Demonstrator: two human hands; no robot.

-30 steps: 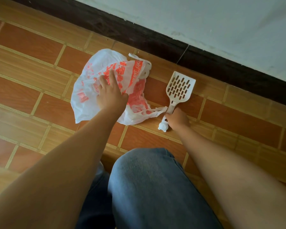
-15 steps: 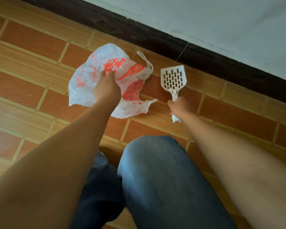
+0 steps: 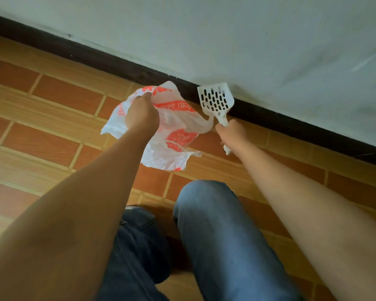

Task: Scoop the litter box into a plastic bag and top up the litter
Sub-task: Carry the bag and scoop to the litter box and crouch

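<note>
Two items in hand, litter box not in frame.

Plastic bag [image 3: 174, 135]: white with orange print, bunched, hanging from the left hand [image 3: 140, 115]. That hand is fisted into the bag's upper part, fingers curled tight on the film. Lower edge looks clear of the floor [image 3: 59, 118], can't fully confirm. Mouth isn't open, and I can't tell which way it faces. One bag strap trails right and ends just beside the right hand [image 3: 231, 132].

Scoop [image 3: 216, 101]: white, slotted. Right hand is wrapped round the handle in a full grip, butt end poking out below the fist. Long axis runs from the fist away from the person toward the baseboard [image 3: 291, 124]. Head is at the far end, slots facing the camera, overlapping baseboard and wall [image 3: 248, 40] in this view. Looks lifted, not lying flat.

Key geometry: bag sits left of the scoop, near it. Left hand owns the bag, right owns the scoop, so no handover needed. Scoop head points away from the bag. Dumping would mean swinging the head left and down into a mouth that has to be opened first.

My read: pickup stage, no scooping done yet. Risks: a bag held one-handed may let its mouth collapse, and the loose strap could snag the scoop handle.

Blue jeans [image 3: 215, 224] at the bottom of the frame, one knee bent up.
</note>
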